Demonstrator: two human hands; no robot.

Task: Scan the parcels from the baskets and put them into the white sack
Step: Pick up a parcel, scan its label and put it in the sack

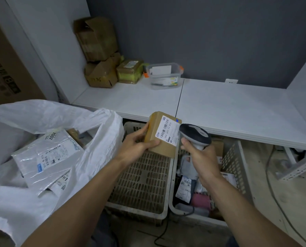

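White desk [139, 98] and grey wall close the back. At left the sack [98, 136] gapes, grey bags [47, 157] already inside. My left hand [134, 145] grips a box [153, 129] above the left basket [139, 179], with its label [168, 132] facing up. The scanner [195, 134], clasped in my right hand [200, 157], sits almost against that label. I'd back it off slightly, square it to the barcode and hold the box steady. More parcels [184, 186] wait in the right basket [234, 163].
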